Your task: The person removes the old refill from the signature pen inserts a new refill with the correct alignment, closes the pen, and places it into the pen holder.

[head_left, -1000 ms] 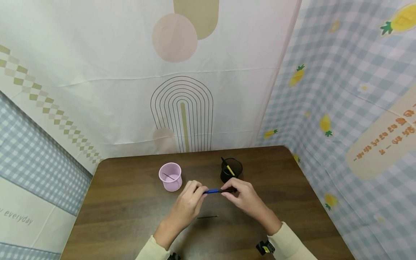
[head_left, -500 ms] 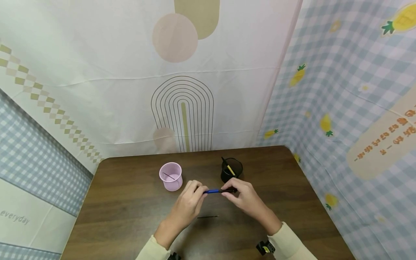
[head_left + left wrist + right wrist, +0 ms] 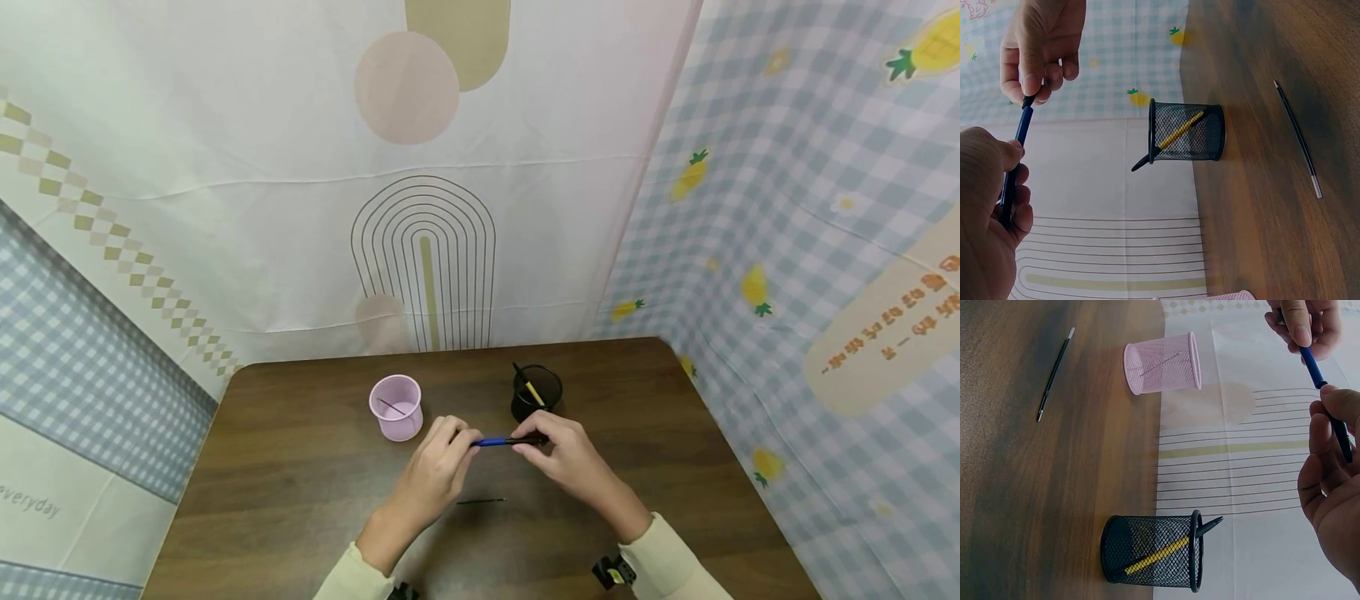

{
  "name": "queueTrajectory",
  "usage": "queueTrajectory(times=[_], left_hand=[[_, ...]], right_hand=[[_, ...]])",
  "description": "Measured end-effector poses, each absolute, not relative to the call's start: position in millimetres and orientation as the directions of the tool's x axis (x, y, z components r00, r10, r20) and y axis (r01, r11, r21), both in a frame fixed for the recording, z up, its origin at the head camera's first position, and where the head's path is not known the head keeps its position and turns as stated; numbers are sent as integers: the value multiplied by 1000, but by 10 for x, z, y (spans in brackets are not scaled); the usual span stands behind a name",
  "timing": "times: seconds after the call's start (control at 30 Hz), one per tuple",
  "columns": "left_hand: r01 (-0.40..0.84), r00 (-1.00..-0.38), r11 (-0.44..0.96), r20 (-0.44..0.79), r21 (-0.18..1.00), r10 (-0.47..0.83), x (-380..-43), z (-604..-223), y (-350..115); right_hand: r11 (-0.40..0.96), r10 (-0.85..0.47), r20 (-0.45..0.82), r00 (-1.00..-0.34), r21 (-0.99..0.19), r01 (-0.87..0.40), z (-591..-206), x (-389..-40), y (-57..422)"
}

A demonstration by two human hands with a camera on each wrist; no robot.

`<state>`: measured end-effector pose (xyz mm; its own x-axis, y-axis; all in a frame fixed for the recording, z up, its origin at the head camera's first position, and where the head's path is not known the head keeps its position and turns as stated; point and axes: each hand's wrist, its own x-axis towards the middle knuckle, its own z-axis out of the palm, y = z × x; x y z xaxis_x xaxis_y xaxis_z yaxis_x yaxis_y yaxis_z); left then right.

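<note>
Above the table, both hands hold one blue-and-black pen (image 3: 491, 442) level between them. My left hand (image 3: 435, 468) grips its blue barrel (image 3: 1024, 128), with the thumb laid along it in the left wrist view. At the other end, my right hand (image 3: 564, 454) pinches the black part (image 3: 1339, 434) between thumb and fingers. In the right wrist view the black part narrows to a point past the right thumb. Below the hands a thin dark pen refill (image 3: 1298, 139) with a pale end lies on the tabletop.
Behind the right hand stands a black mesh cup (image 3: 1179, 572), a yellow-and-black pen (image 3: 1157, 555) leaning in it. To the left is a pink mesh cup (image 3: 399, 428) with a thin refill-like stick (image 3: 1161, 364) inside. Patterned cloths (image 3: 555, 242) hang around the brown table (image 3: 300, 500).
Hands and pen keep the same hold throughout. The head view has shifted very slightly, so the whole scene sits a little farther right.
</note>
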<state>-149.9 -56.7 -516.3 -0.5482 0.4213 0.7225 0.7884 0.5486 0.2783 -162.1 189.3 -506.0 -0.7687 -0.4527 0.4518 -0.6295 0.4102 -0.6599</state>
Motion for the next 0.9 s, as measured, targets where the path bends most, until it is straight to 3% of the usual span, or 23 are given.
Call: queueTrajectory(times=[0.9], left_hand=[[798,-535,536,732,275,421,-1490,-5186,-524]], right_hand=[[402,-431,437,-789,-690,-602,-5089,-1597,1892]])
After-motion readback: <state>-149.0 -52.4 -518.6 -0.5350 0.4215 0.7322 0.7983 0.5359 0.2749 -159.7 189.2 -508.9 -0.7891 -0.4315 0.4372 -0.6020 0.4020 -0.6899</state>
